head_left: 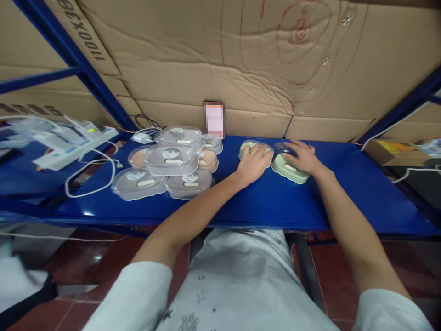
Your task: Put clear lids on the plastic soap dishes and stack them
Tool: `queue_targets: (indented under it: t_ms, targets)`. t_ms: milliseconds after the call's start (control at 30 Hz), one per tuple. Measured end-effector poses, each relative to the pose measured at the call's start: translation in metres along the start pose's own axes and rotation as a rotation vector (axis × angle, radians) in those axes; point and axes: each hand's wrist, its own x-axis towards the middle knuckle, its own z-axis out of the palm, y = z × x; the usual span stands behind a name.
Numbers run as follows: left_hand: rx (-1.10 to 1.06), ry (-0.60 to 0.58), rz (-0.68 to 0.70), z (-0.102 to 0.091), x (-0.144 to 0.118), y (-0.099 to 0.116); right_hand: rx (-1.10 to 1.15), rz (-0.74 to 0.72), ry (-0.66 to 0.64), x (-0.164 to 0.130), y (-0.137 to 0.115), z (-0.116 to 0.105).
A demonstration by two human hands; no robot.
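On the blue tabletop, a light-green oval box with a clear cover [243, 151] lies under my left hand [254, 162], whose fingers curve over its top and grip it. My right hand [303, 156] is over a second green oval box [291, 170] with a pale strip on its lid; its thumb and fingers are spread apart. Behind that box, a clear rounded piece [281, 148] shows partly beside my right fingers. Whether it is a loose cover or another box I cannot tell.
To the left, several clear-covered oval boxes [171, 160] are stacked, some peach inside. A phone-like screen [214, 120] leans at the back near cardboard [172, 69]. A power strip [76, 147] and white cable [91, 191] lie farther left. Blue posts [399, 108] frame the table; a carton [389, 154] is at right.
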Motion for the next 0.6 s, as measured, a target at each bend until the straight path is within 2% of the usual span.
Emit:
queue_targets:
  t_ms: [67, 133, 200, 300, 467, 533, 600]
  targets:
    - [-0.038, 0.033, -0.029, 0.001, 0.003, 0.001, -0.011, -0.041, 0.055, -0.001, -0.012, 0.002]
    - [-0.073, 0.066, -0.068, 0.003, 0.004, 0.001, 0.025, -0.147, 0.075, -0.001, -0.027, 0.004]
    - [-0.139, 0.112, -0.111, 0.004, 0.005, 0.001, 0.069, -0.258, 0.065, -0.002, -0.042, 0.005]
    - [-0.262, 0.165, -0.176, 0.007, 0.006, -0.001, 0.077, -0.311, 0.031, -0.005, -0.058, 0.009]
    - [-0.254, 0.167, -0.167, 0.007, 0.003, 0.006, 0.041, -0.202, 0.01, -0.005, -0.056, 0.016]
    - [-0.167, 0.167, -0.091, 0.0, 0.0, 0.012, -0.002, -0.127, 0.017, -0.004, -0.051, 0.017]
    - [-0.082, 0.101, 0.019, -0.008, -0.005, 0.018, -0.029, -0.077, 0.041, -0.002, -0.048, 0.015]
